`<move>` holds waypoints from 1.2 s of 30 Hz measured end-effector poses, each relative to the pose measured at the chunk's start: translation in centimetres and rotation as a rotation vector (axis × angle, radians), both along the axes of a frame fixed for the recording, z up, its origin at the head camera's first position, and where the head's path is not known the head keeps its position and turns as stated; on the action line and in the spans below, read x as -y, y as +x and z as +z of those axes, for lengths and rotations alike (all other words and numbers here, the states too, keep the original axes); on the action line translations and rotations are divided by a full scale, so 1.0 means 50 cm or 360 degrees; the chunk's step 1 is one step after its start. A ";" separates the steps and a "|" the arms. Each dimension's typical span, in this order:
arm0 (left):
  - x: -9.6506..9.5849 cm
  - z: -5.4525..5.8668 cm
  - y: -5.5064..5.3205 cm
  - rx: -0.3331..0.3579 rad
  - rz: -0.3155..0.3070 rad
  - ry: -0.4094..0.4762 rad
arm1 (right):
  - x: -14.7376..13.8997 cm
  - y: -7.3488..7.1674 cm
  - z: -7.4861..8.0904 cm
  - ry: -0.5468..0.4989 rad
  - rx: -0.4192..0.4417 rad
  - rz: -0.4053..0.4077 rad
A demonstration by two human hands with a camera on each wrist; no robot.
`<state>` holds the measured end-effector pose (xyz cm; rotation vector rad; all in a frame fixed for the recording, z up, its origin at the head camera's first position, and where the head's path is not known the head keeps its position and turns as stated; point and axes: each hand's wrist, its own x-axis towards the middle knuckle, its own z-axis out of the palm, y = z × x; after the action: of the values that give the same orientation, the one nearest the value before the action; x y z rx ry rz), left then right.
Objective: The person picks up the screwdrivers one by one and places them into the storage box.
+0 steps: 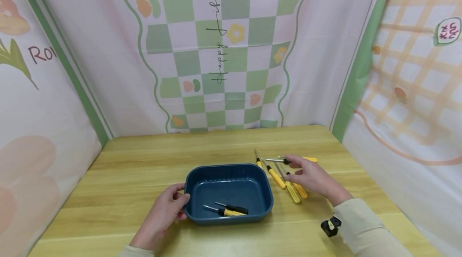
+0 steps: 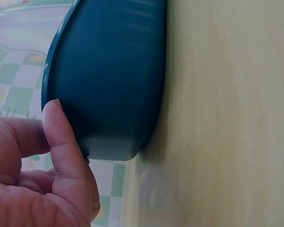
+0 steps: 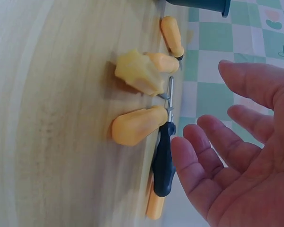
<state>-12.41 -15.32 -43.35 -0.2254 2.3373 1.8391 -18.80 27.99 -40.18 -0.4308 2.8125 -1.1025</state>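
Note:
A dark blue rectangular basin (image 1: pixel 216 221) stands on the table. My left hand (image 1: pixel 164 211) grips its left end, thumb and fingers pinching the rim, as the left wrist view also shows. Inside the basin lie a black-handled screwdriver (image 1: pixel 238 209) and one with a yellow and black handle (image 1: pixel 231 213). To its right my right hand (image 1: pixel 312 177) hovers with spread, slightly bent fingers and holds nothing. Beneath and beside it lie several screwdrivers, among them a yellow-handled screwdriver (image 1: pixel 292 193), another yellow one (image 1: pixel 276 177) and a black-handled screwdriver (image 3: pixel 164 163).
The light wooden table (image 1: pixel 151 156) runs back to a patterned cloth curtain (image 1: pixel 231 60), with cloth on both sides too. A small black device (image 1: pixel 330 227) is at the right sleeve.

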 end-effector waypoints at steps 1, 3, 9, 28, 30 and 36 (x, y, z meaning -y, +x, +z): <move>0.000 0.000 0.000 0.0000 0.0001 0.0001 | -0.002 -0.001 -0.003 0.0013 0.0003 -0.0005; 0.000 -0.001 -0.001 0.0003 0.0004 -0.0003 | -0.007 -0.003 -0.007 0.0043 0.0017 -0.0017; 0.001 -0.001 -0.002 0.0005 0.0003 -0.0002 | -0.018 -0.003 -0.014 0.0104 0.0092 -0.0044; 0.000 0.008 0.001 0.0031 -0.0010 -0.0008 | -0.034 -0.006 -0.035 0.0107 0.0233 -0.0089; -0.001 0.008 0.001 0.0030 -0.0006 -0.0008 | -0.036 -0.008 -0.040 0.0101 0.0237 -0.0092; -0.002 0.008 0.003 0.0027 0.0002 -0.0001 | -0.041 -0.012 -0.050 0.0086 0.0223 -0.0082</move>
<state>-12.26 -15.23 -42.97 -0.2416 2.3271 1.8302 -19.42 30.05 -42.68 -0.2667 2.7372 -1.0208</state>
